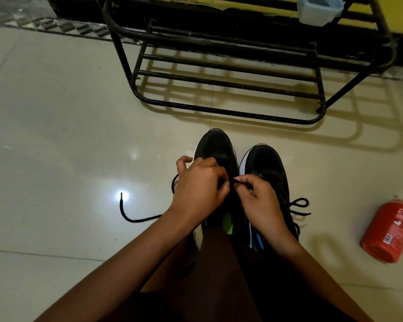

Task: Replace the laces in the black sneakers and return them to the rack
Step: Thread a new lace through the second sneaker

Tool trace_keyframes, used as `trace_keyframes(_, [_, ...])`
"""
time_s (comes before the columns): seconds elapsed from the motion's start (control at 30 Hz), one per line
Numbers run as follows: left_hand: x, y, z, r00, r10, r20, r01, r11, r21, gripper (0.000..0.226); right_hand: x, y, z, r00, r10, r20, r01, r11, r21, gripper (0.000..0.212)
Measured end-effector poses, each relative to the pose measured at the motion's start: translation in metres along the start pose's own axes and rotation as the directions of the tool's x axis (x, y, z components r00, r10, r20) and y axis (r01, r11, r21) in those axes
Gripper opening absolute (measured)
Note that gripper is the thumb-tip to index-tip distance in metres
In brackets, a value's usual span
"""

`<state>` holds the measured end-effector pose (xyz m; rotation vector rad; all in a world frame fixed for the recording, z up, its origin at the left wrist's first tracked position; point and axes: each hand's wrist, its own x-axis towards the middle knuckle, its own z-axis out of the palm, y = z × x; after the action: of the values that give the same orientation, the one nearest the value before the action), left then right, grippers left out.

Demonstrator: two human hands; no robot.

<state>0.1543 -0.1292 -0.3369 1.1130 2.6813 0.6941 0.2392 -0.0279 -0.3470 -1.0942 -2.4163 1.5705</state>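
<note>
Sneakers on floor point(56, 135) by rack point(230, 112), right sneaker point(265, 159) bow-tied. Fingers point(243, 181) of right hand point(258, 198) pinch lace point(135, 220) tip; left hand point(197, 189) curls on left sneaker point(215, 142), probably at an eyelet. Feed tip straight, pull slack evenly.

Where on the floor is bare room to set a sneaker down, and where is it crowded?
Free: the wide floor left of the loose lace, and the strip between the sneakers and the rack. Most crowded: right of the sneakers, toward the red bottle.
</note>
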Motion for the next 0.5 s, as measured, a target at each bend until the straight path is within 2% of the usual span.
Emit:
trace_keyframes(0.17, [0.000,0.002,0.000,0.998,0.057,-0.003,-0.056,0.995,0.084,0.009,0.005,0.003,0.000,0.996,0.087,0.026,-0.089,0.994,0.070,0.021])
trace_keyframes(0.37, [0.003,0.011,0.000,0.990,0.135,0.027,-0.138,0.968,0.209,0.012,0.004,0.002,-0.002,0.998,0.058,0.034,-0.062,0.991,0.116,0.020])
trace_keyframes(0.5, [0.007,0.014,-0.005,0.980,0.188,0.061,-0.197,0.950,0.241,0.012,0.000,0.002,-0.001,1.000,-0.002,0.019,0.001,0.999,0.049,0.019])
